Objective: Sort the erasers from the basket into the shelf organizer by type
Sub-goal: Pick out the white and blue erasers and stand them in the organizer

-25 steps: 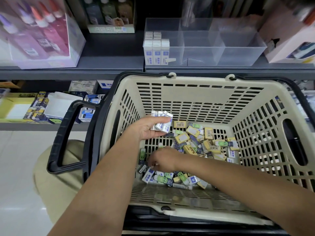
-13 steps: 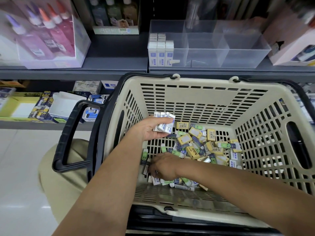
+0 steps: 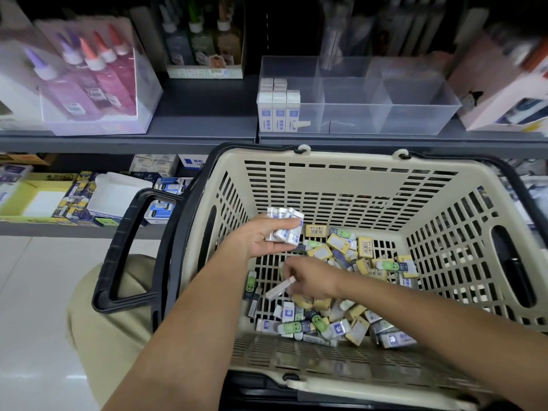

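Grey metal shelf point(image 3: 201, 120) across the top, flat and matte. Beige plastic basket point(image 3: 350, 185) below it, slotted grid walls, black rim and black ribbed handle point(image 3: 124, 247) folded out to my left. Clear acrylic shelf organizer point(image 3: 415, 114) on the shelf, boxy, three compartments; leftmost one holds upright white-and-blue erasers in rows point(image 3: 278, 111), the other two look bare. Loose pile of small rectangular erasers point(image 3: 350, 292) on the basket floor: yellow sleeves, green-faced ones, white-blue ones, glossy wrap. My left hand point(image 3: 264, 238) is inside the basket above the pile, palm up, fingers curled round a bundle of white-blue erasers point(image 3: 284, 223), held tight between thumb and fingers. My right hand point(image 3: 311, 277) is lower, just over the pile, pinching one slim white eraser point(image 3: 280, 288) at its end; the piece sticks out leftward, tilted, blurred. It sits just below the left-hand bundle, not touching it.
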{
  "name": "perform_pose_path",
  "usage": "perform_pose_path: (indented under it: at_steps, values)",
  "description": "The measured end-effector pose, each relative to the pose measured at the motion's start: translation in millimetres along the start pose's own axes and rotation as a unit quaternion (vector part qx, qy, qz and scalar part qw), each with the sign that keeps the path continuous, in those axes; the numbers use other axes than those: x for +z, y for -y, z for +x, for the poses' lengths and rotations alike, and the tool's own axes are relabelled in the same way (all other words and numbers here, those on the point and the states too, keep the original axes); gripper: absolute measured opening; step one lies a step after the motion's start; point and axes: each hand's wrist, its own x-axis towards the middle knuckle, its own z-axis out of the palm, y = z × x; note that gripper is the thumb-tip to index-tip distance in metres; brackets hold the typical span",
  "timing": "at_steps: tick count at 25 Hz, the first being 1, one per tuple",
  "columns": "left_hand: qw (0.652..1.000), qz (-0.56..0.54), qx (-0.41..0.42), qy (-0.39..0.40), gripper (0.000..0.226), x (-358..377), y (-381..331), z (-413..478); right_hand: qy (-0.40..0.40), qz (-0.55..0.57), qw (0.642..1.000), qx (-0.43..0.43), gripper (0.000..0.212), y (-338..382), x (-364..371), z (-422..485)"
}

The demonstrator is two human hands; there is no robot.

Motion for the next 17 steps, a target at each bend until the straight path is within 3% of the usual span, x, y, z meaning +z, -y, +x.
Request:
perform_pose_path:
  at_steps: [5, 8, 13, 17]
  values:
    - [0.998, -0.028, 0.047, 0.013, 0.069, 14.5, -16.5, -10.8, -0.135, 0.192, 0.971, 0.038, 0.019, -13.1, -70.6, -32.0]
    - [0.994, 0.008, 0.096, 0.056, 0.055, 34.8, -40.3, -22.1, -0.218, 0.259, 0.941, 0.021, 0.015, -11.0, -113.8, -47.3]
    - [0.963, 0.047, 0.252, 0.081, 0.052, 48.7, -86.7, -52.2, -0.279, 0.246, 0.926, -0.058, 0.009, 18.9, -170.0, -52.0]
    - [0.930, 0.047, 0.364, 0.032, 0.047, 32.9, -124.5, -58.5, -0.378, 0.202, 0.899, -0.086, 0.004, 47.6, -226.2, -32.6]
